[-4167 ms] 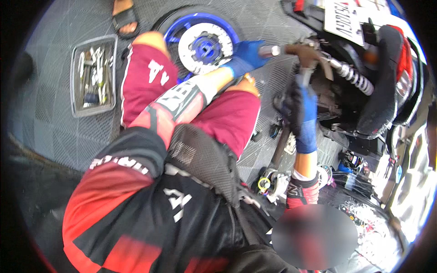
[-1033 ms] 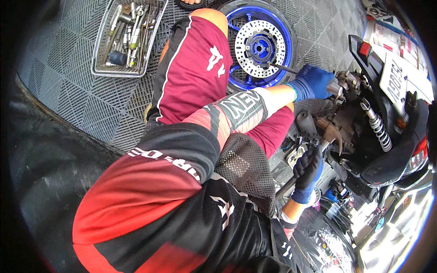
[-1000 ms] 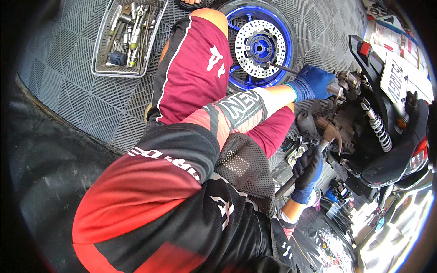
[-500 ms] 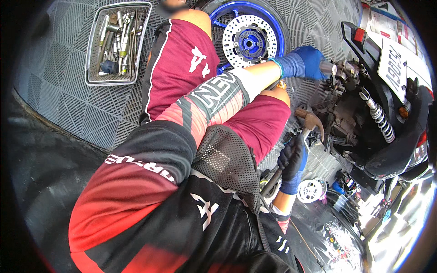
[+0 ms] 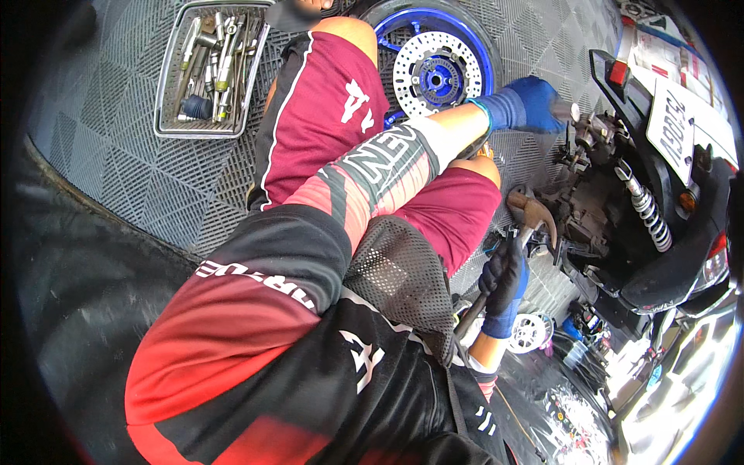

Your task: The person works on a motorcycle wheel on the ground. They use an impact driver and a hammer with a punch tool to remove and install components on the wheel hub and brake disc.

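Head view shows the right hand (image 5: 502,280), in a dark glove, closed tight around a hammer (image 5: 518,232) at the middle right of the frame. Its long handle slants from lower left up to upper right, and its rusty head points at the motorcycle's rear parts (image 5: 593,205). The left hand (image 5: 535,105), in a blue glove, reaches up to those parts at the upper right; I cannot tell how wide it is. I think good taps need a firm grip, short swings, and blue fingers kept away.
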`<state>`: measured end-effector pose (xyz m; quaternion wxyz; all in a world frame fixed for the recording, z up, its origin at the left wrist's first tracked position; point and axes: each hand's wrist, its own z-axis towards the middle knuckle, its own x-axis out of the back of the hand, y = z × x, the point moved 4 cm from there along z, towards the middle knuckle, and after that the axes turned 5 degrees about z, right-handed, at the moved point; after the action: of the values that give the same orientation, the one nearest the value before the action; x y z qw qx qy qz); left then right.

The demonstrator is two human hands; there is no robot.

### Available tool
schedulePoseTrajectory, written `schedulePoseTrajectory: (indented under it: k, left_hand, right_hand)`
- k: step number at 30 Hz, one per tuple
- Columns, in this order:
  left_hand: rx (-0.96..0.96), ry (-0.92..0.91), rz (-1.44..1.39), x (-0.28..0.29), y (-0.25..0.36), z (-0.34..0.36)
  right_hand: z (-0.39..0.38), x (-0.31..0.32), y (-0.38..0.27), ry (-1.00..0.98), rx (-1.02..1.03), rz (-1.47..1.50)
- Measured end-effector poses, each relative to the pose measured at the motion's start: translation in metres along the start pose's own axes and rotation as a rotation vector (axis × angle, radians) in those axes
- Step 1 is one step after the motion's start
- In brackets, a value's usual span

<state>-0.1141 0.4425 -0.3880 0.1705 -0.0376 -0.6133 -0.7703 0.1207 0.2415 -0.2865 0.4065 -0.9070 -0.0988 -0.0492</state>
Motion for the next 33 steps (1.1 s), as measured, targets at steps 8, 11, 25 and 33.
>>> schedulePoseTrajectory:
  k: [8, 11, 25, 33]
  left_hand:
    - [0.071, 0.559, -0.092, 0.017, -0.005, -0.009]
    - [0.002, 0.253, -0.057, 0.007, 0.008, -0.001]
    - [-0.078, 0.478, 0.012, -0.001, 0.031, -0.039]
    - [0.001, 0.312, 0.091, 0.0, 0.043, -0.036]
  right_hand:
    - [0.002, -0.032, -0.092, 0.006, 0.303, -0.218]
    - [0.002, -0.041, -0.124, -0.034, 0.386, -0.229]
    - [-0.003, -0.039, -0.12, 0.013, 0.415, -0.26]
    - [0.01, -0.052, -0.133, 0.0, 0.441, -0.282]
